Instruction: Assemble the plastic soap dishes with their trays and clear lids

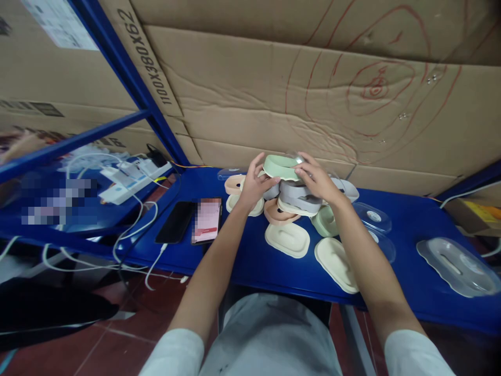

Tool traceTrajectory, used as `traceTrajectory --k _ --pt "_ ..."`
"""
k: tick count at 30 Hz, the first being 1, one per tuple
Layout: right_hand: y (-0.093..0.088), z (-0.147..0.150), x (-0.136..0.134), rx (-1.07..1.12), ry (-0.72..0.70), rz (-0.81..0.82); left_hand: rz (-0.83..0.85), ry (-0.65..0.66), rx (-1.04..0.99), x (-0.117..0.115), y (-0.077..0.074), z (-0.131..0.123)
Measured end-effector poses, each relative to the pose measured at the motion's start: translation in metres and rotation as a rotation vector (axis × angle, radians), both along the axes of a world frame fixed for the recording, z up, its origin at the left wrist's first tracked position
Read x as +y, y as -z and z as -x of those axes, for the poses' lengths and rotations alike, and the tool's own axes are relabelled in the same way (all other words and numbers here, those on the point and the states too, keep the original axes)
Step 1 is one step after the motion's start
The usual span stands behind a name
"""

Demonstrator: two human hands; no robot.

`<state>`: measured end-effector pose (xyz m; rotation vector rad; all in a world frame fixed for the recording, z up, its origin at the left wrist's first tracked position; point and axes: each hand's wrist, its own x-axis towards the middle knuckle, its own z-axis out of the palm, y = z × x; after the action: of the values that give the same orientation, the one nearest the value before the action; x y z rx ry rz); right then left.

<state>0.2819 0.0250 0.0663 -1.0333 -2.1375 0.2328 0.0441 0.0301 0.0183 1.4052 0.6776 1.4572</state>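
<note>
A pale green oval dish (pixel 279 166) is raised above the pile in the middle of the table. My left hand (pixel 256 183) grips its left end, thumb below and fingers up along the side. On its right end, my right hand (pixel 315 176) closes with the fingertips over the rim. Something clear and shiny shows behind that rim, too blurred to name. Below sit stacked grey oval dishes (pixel 299 196), a peach dish (pixel 277 211) and another green dish (pixel 325 222). Cream oval plates (pixel 287 240) lie nearer to me.
Clear plastic covers (pixel 371 216) and a larger clear cover (pixel 456 266) lie to the right. Two phones, one dark (pixel 175 222) and one lit (pixel 207 220), rest at left beside white cables. A cardboard wall (pixel 242 104) stands behind the blue table (pixel 250 266).
</note>
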Motion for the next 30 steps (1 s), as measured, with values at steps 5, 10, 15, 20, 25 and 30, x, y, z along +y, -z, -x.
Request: traceTrajectory --k 5,10,15,20,25,30 --pt "-0.001 0.007 -0.006 -0.05 -0.029 0.016 -0.004 0.004 0.04 -0.002 -0.003 0.001" --pt "0.004 0.01 -0.002 0.036 0.026 0.007 -0.032 0.028 0.033 -0.004 -0.005 0.002" --pt "-0.002 -0.005 0.002 0.09 0.108 -0.003 -0.049 -0.115 0.08 0.011 0.003 0.012" --pt "-0.012 -0.012 -0.008 -0.146 0.028 0.094 -0.008 -0.45 0.274 0.035 0.022 0.024" --pt "-0.036 -0.009 -0.033 -0.21 -0.011 0.117 -0.032 -0.546 0.389 0.034 0.028 0.026" --pt "-0.08 -0.038 -0.082 -0.106 0.024 -0.003 -0.164 -0.571 0.479 0.011 0.009 0.015"
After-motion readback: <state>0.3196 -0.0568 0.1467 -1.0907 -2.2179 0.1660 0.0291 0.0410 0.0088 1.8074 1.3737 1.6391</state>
